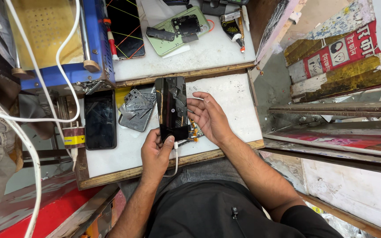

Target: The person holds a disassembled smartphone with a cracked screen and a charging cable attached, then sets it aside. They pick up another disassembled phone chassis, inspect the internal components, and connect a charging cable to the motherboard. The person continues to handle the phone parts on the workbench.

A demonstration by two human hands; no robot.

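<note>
A black glossy rectangular phone (171, 108) stands upright on the white worktop (232, 99), between both hands; the right hand (209, 117) lies open-palmed just beside its right edge. The left hand (155, 152), below its bottom end, pinches a white cable plug (175, 145) there.

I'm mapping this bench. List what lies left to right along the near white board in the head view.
Tape roll → dark phone lying flat → grey metal frame part → left hand at the cable plug → black phone → right hand.
</note>
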